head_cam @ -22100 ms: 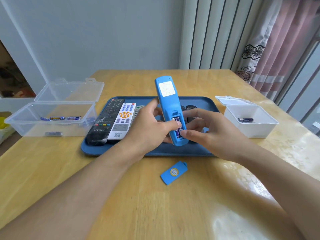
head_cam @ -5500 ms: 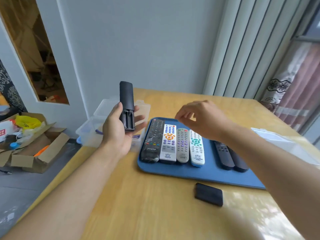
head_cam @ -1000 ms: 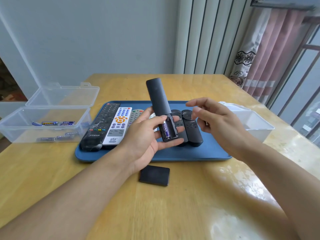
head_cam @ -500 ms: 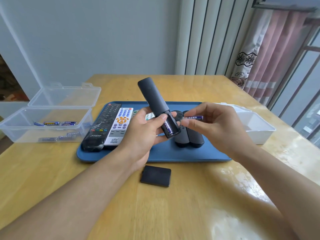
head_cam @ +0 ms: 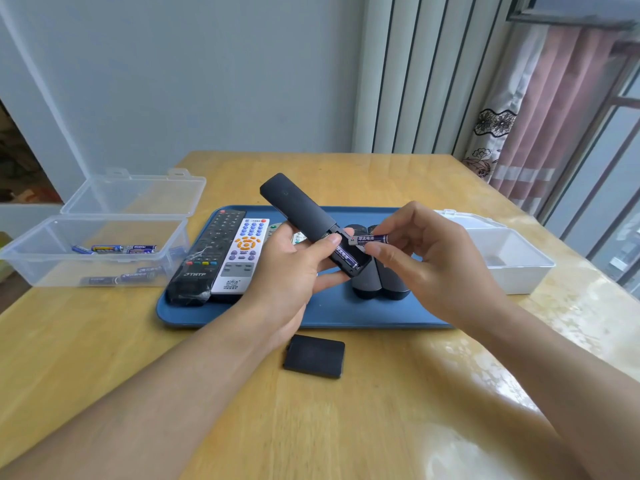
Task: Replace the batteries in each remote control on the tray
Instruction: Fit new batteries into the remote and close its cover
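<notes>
Fingertips (head_cam: 372, 250) of my right hand (head_cam: 426, 258) pinch a battery (head_cam: 369, 239) over the open bay of the black remote (head_cam: 311, 221), which my left hand (head_cam: 291, 268) grips above the tray (head_cam: 332, 315). Reversed polarity or a slanted entry could jam it; a slip drops it among the remotes.

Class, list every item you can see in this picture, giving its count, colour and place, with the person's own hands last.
Table: one, wooden, under everything.
Tray: one, blue, mid-table.
Remotes on tray: at least five visible; black and white at left, two dark ones at right.
Held remote: one, black, compartment open, above tray.
Loaded battery: one, purple, in the compartment.
Loose battery: one, purple, at the compartment.
Cover: one, black, on table before tray.
Clear box: one, lid open, left, holding several batteries.
White box: one, right.
Left hand: grips held remote.
Right hand: pinches loose battery.
</notes>
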`<control>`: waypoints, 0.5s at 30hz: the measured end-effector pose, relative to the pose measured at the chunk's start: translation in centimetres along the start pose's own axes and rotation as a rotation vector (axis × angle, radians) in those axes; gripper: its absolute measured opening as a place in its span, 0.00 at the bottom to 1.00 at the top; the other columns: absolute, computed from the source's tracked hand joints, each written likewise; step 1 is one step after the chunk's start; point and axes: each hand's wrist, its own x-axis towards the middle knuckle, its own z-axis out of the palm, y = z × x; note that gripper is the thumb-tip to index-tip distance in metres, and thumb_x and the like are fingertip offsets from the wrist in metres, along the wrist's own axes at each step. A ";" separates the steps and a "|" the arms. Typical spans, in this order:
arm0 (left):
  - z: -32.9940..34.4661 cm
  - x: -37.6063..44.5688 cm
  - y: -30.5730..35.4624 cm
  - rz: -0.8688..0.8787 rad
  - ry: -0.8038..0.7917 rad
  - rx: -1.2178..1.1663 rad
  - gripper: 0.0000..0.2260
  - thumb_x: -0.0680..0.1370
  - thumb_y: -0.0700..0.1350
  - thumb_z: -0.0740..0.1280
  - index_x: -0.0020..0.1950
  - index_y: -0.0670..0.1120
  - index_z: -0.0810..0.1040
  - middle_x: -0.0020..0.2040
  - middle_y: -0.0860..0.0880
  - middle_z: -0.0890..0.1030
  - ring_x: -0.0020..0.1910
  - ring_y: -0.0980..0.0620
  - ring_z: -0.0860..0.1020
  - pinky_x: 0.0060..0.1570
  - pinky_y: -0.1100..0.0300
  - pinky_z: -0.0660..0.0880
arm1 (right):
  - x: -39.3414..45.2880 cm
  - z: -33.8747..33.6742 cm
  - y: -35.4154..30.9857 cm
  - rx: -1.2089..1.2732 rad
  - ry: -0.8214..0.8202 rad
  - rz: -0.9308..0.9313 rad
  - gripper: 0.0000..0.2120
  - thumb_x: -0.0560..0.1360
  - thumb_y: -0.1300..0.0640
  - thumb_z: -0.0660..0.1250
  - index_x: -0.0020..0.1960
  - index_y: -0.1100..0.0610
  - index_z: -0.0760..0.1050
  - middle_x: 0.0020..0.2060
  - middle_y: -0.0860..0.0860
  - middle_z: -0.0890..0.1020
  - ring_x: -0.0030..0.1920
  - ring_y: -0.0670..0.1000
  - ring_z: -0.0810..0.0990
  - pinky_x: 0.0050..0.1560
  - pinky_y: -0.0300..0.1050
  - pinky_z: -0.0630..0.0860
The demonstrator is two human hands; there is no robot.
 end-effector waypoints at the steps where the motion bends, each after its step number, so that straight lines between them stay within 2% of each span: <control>1: 0.0 0.0 0.0 0.001 0.002 0.004 0.13 0.81 0.34 0.65 0.65 0.36 0.71 0.54 0.42 0.86 0.52 0.42 0.86 0.46 0.50 0.84 | 0.0 0.0 0.0 -0.019 0.013 -0.007 0.06 0.75 0.60 0.75 0.46 0.54 0.78 0.36 0.48 0.83 0.35 0.52 0.79 0.39 0.52 0.77; 4: 0.1 0.0 -0.2 0.004 0.006 0.026 0.14 0.80 0.34 0.67 0.65 0.36 0.71 0.54 0.43 0.86 0.52 0.43 0.86 0.46 0.50 0.84 | -0.2 0.3 -0.1 -0.064 0.022 -0.029 0.06 0.71 0.61 0.77 0.43 0.55 0.81 0.33 0.43 0.83 0.32 0.43 0.77 0.37 0.34 0.74; 6: 0.0 0.0 -0.3 0.006 0.009 0.038 0.14 0.80 0.34 0.67 0.65 0.37 0.71 0.54 0.43 0.86 0.52 0.44 0.86 0.46 0.50 0.84 | -0.3 0.4 -0.2 -0.099 0.031 -0.051 0.07 0.69 0.61 0.79 0.42 0.55 0.82 0.32 0.41 0.82 0.31 0.41 0.76 0.36 0.29 0.71; 10: -0.1 0.1 -0.2 0.013 0.017 0.049 0.15 0.80 0.33 0.67 0.65 0.37 0.70 0.54 0.43 0.86 0.52 0.44 0.86 0.46 0.51 0.84 | -0.3 0.4 -0.2 -0.172 0.054 -0.086 0.09 0.66 0.60 0.81 0.46 0.55 0.86 0.33 0.40 0.81 0.32 0.40 0.76 0.38 0.27 0.70; 15: 0.0 0.0 -0.1 0.000 0.012 0.032 0.13 0.80 0.34 0.67 0.64 0.38 0.71 0.54 0.43 0.86 0.49 0.46 0.86 0.45 0.52 0.83 | -0.3 0.5 -0.4 -0.086 0.058 -0.048 0.14 0.67 0.61 0.80 0.46 0.44 0.84 0.36 0.41 0.85 0.34 0.43 0.79 0.40 0.32 0.75</control>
